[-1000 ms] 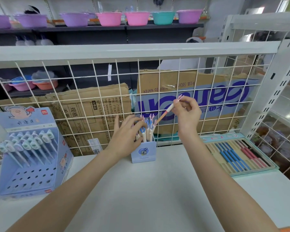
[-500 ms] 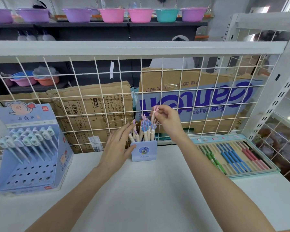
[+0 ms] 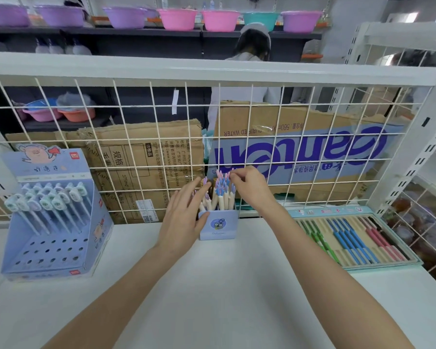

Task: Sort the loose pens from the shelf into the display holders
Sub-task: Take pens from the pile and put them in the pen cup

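Observation:
A small blue pen cup (image 3: 219, 226) stands on the white shelf (image 3: 212, 285) against the wire grid, filled with cream pens (image 3: 222, 190) that have blue and pink tops. My right hand (image 3: 249, 187) is above the cup's right side, fingertips pinching the top of one pen that stands in it. My left hand (image 3: 184, 217) lies against the cup's left side, fingers straight and spread, thumb on its front edge. At the left stands a blue stepped display holder (image 3: 48, 222) with several pig-topped pens in its back rows.
A flat tray of green, blue, cream and pink pens (image 3: 350, 238) lies at the right. The white wire grid (image 3: 161, 147) backs the shelf, with cardboard boxes behind it. A person stands beyond the grid by a dark shelf of plastic bowls.
My right hand came down from the upper right and set the pen upright into the cup. My left hand slid lower against the cup's left side.

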`<control>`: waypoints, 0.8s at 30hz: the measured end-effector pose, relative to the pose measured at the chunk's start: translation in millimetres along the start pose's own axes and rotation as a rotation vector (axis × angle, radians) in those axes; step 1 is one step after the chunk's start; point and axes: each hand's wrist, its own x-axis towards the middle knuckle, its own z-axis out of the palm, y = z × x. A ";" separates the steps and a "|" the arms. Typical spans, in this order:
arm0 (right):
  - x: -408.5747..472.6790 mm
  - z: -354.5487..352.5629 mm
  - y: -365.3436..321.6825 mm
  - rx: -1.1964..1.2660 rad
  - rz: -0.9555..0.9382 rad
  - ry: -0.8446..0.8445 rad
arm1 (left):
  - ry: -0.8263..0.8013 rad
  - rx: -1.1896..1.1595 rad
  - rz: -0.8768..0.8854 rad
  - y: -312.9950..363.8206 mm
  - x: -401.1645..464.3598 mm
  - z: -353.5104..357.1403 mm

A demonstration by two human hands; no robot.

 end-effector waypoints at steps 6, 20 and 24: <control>-7.9 3.2 4.3 -0.059 -0.111 0.120 | -0.061 0.051 0.008 8.5 -8.1 -7.3; -52.1 2.2 13.1 -0.047 -0.192 0.172 | 0.056 -0.053 -0.147 22.5 -31.0 -10.9; -84.6 22.2 -20.0 -0.021 -0.378 0.218 | 0.108 -0.113 -0.248 16.7 -58.1 -23.1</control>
